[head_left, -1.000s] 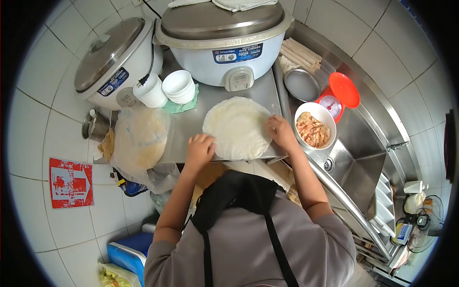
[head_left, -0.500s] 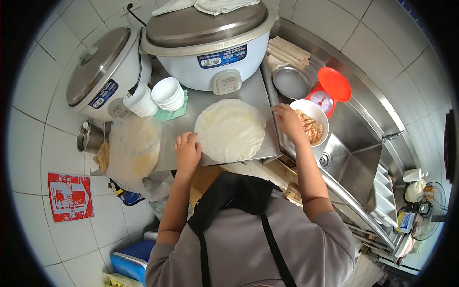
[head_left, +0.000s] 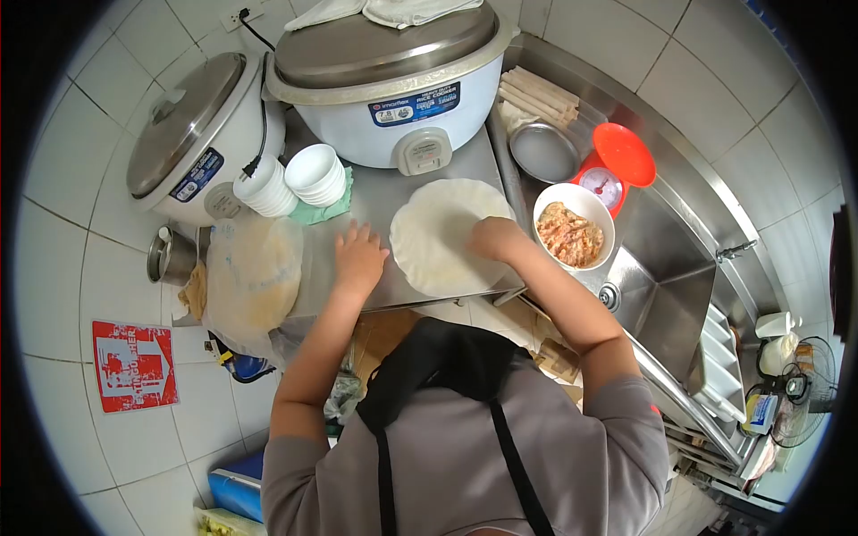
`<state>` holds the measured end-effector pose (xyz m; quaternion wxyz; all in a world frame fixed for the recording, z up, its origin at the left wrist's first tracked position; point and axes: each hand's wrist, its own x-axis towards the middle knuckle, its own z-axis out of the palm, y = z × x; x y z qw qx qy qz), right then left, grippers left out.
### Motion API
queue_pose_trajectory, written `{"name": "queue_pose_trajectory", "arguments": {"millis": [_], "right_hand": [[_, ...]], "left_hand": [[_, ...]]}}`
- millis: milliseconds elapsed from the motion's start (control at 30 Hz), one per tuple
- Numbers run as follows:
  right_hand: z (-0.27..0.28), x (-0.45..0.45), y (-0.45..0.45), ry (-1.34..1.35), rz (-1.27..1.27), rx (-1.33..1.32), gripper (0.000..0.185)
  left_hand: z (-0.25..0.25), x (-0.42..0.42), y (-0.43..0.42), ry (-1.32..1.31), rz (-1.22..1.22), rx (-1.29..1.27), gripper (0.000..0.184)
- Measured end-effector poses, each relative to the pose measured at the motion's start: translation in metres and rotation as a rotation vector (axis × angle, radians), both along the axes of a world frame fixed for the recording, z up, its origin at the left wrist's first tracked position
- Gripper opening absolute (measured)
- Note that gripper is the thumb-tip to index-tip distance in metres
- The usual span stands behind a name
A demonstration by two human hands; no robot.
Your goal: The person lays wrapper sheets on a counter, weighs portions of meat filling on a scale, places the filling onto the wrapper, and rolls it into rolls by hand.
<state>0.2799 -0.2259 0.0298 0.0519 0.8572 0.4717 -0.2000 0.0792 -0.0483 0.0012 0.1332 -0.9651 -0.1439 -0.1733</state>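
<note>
A round, thin, pale dough wrapper (head_left: 438,241) lies flat on the steel table in front of me. My right hand (head_left: 497,239) is over its right part, fingers curled in and pointing left. Whatever those fingers hold, if anything, is hidden beneath the hand. Left of the wrapper, my left hand (head_left: 360,257) rests on the steel with its fingers spread, holding nothing and a little apart from the wrapper's edge. To the right of my right hand, a white bowl (head_left: 542,198) contains an orange-pink ground filling (head_left: 572,237).
Two rice cookers (head_left: 349,116) stand behind. White bowls (head_left: 315,174) are stacked on a green cloth. A plastic-covered wrapper stack (head_left: 255,268) lies left. Right are a red scale (head_left: 603,185), round pan (head_left: 543,154), pale rolls (head_left: 539,96) and a sink (head_left: 666,290).
My right hand has moved left from beside the filling bowl to over the wrapper. The wrapper has shifted slightly right. My left hand has moved off its edge, fingers now spread.
</note>
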Motion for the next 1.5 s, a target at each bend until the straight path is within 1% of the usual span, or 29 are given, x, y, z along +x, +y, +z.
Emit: {"name": "queue_pose_trajectory", "arguments": {"millis": [33,100,133,200,233,300,333,367,433,467,533,667,733,767,833,867,967,1033,1100,1133,1167,1233,1333,1433,1500], "right_hand": [[0.004,0.004,-0.009,0.025,0.036,0.003,0.022],[-0.003,0.023,-0.019,-0.047,0.067,0.278,0.02],[-0.009,0.031,-0.022,-0.078,0.081,0.418,0.019],[-0.023,0.041,-0.023,-0.118,0.118,0.424,0.018],[-0.026,0.045,-0.023,-0.144,0.134,0.427,0.018],[-0.028,0.036,-0.028,-0.06,0.181,0.428,0.018],[-0.028,0.027,-0.028,-0.009,0.21,0.422,0.018],[-0.029,0.02,-0.026,-0.056,0.177,0.455,0.019],[-0.028,0.014,-0.019,-0.161,0.109,0.53,0.022],[-0.032,0.011,-0.017,-0.16,0.083,0.502,0.022],[-0.039,0.006,-0.013,-0.164,0.029,0.445,0.023],[-0.042,0.005,-0.022,-0.151,0.041,0.513,0.02],[-0.043,0.014,-0.017,-0.163,0.07,0.526,0.02],[-0.045,0.017,-0.017,-0.182,0.083,0.551,0.02],[-0.053,0.023,-0.017,-0.219,0.117,0.604,0.02],[-0.056,0.028,-0.023,-0.319,0.123,0.704,0.016],[-0.005,0.043,-0.061,-0.119,-0.273,0.677,0.017],[-0.028,0.086,-0.097,-0.062,-0.506,0.761,0.024],[-0.018,0.109,-0.109,0.11,-0.762,0.453,0.045],[-0.028,0.118,-0.11,0.084,-0.712,0.445,0.056],[-0.037,0.128,-0.111,0.103,-0.683,0.36,0.058],[-0.036,0.132,-0.104,0.148,-0.618,0.187,0.061],[-0.065,0.15,-0.097,0.092,-0.479,0.039,0.062],[-0.078,0.145,-0.085,0.004,-0.652,0.088,0.036],[-0.082,0.144,-0.084,0.015,-0.817,0.281,0.039]], "left_hand": [[0.007,0.003,-0.007,0.028,0.001,-0.16,0.037],[0.016,0.009,-0.036,0.086,0.004,-0.485,0.041],[0.013,0.008,-0.048,0.066,-0.034,-0.502,0.041],[0.007,0.007,-0.064,0.024,-0.115,-0.527,0.043],[0.006,0.008,-0.059,0.038,-0.074,-0.504,0.042],[-0.001,0.009,-0.036,0.065,0.009,-0.464,0.042],[-0.011,0.007,-0.007,0.035,0.102,-0.365,0.042],[-0.018,0.004,0.018,0.011,0.196,-0.265,0.043],[-0.017,0.001,0.027,-0.01,0.15,-0.428,0.045],[-0.018,-0.002,0.029,-0.019,0.126,-0.508,0.046],[-0.02,-0.008,0.016,-0.013,0.095,-0.491,0.046],[-0.023,-0.016,0.004,-0.056,0.061,-0.5,0.049],[-0.016,-0.017,-0.01,-0.027,0.095,-0.516,0.051],[-0.012,-0.019,-0.016,-0.012,0.11,-0.521,0.051],[-0.01,-0.023,-0.022,-0.068,0.066,-0.537,0.051],[-0.01,-0.024,-0.023,-0.098,0.045,-0.544,0.05],[-0.016,-0.028,-0.023,-0.286,0.032,-0.534,0.041],[-0.02,-0.03,-0.023,-0.396,0.017,-0.55,0.033],[-0.026,-0.037,-0.026,-0.455,0.001,-0.545,0.027],[-0.03,-0.037,-0.027,-0.468,-0.012,-0.531,0.025],[-0.033,-0.036,-0.028,-0.482,-0.025,-0.518,0.022],[-0.036,-0.035,-0.028,-0.511,-0.039,-0.487,0.02],[-0.04,-0.036,-0.028,-0.539,-0.03,-0.46,0.018],[-0.04,-0.034,-0.028,-0.564,-0.026,-0.432,0.016],[-0.039,-0.034,-0.029,-0.575,-0.019,-0.425,0.015]]}}
